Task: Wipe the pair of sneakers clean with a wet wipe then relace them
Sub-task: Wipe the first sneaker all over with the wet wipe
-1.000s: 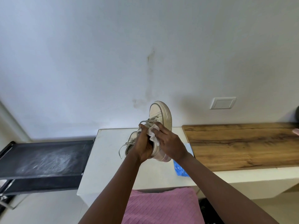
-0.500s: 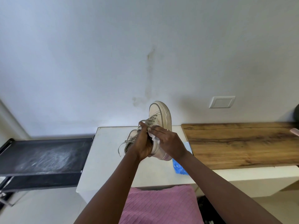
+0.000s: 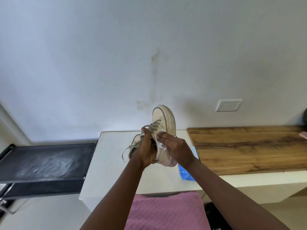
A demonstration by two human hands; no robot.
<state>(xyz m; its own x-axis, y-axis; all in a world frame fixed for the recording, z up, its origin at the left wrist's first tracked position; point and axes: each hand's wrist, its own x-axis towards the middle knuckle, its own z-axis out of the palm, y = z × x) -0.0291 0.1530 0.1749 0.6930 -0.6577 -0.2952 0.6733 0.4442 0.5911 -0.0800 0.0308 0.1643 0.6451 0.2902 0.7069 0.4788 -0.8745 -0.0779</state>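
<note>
The left hand [image 3: 147,151] grips a sneaker [image 3: 163,120] toe-up above the white tabletop [image 3: 108,155]. The right hand [image 3: 177,148], fingers flat, presses a wet wipe [image 3: 160,143] against the sneaker's side.

We are gripping the cream sneaker [image 3: 163,121] toe-up in our left hand [image 3: 147,152] and pressing a wet wipe [image 3: 160,143] to its side with our right hand [image 3: 179,149], fingers flat.
</note>
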